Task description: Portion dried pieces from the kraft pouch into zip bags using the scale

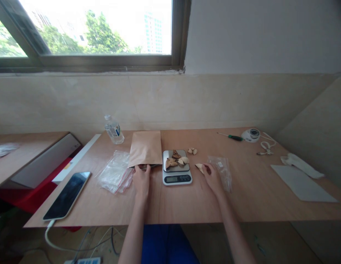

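Note:
My left hand (pixel 141 179) rests at the open near end of a brown paper bag (pixel 146 147) lying flat on the wooden table (pixel 187 205), fingers curled on the bag's edge. My right hand (pixel 212 176) pinches a pale dried slice (pixel 199 167) just right of a small digital kitchen scale (pixel 176 171). Several more dried pieces (pixel 176 160) lie on the scale's platform. Two loose pieces (pixel 192 150) sit behind the scale. A small clear plastic bag (pixel 221 169) lies under and beside my right hand.
A pile of clear zip bags (pixel 115 171) lies left of the paper bag, a phone (pixel 67 194) on a cable further left. A water bottle (pixel 114 129) stands behind. A screwdriver (pixel 231 136), tape roll (pixel 251 134), cable and grey sheet (pixel 302 182) occupy the right.

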Demonstrator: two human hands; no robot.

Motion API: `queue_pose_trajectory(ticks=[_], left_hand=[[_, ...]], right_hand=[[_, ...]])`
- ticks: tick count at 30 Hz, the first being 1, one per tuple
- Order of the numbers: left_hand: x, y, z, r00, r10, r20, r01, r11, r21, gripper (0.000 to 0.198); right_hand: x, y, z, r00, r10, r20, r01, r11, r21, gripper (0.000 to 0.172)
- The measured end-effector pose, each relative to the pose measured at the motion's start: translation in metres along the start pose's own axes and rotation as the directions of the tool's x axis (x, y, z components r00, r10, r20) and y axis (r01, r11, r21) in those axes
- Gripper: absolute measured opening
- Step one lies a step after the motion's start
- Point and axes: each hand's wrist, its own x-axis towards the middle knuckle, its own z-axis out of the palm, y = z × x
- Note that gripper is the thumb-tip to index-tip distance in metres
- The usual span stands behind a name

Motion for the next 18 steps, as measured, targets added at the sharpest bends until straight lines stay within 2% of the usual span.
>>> queue_pose_trajectory(ticks=[5, 8, 11, 14, 18], left_hand=[[-0.014, -0.006, -0.011, 0.998, 0.060, -0.035, -0.057, 0.995, 0.080, 0.035], [-0.018, -0.010, -0.013, 0.997, 0.077, -0.027, -0.074, 0.993, 0.097, 0.034], [-0.020, -0.014, -0.015, 0.995, 0.090, -0.033, -0.086, 0.990, 0.114, 0.035], [-0.024, -0.019, -0.016, 0.992, 0.114, -0.049, -0.108, 0.987, 0.123, 0.034], [-0.034, -0.027, -0.018, 0.986, 0.154, -0.058, -0.148, 0.984, 0.099, 0.030]], right_hand=[[0.001, 0.001, 0.001, 1.000, -0.018, -0.014, 0.018, 1.000, -0.026, 0.032], [0.000, 0.005, 0.002, 0.997, -0.052, -0.065, 0.047, 0.996, -0.071, 0.032], [-0.002, 0.002, 0.003, 0.983, -0.116, -0.141, 0.088, 0.978, -0.189, 0.033], [0.002, -0.013, 0.006, 0.973, -0.163, -0.163, 0.110, 0.949, -0.295, 0.034], [0.029, -0.053, 0.022, 0.966, -0.259, -0.018, 0.248, 0.943, -0.222, 0.029]])
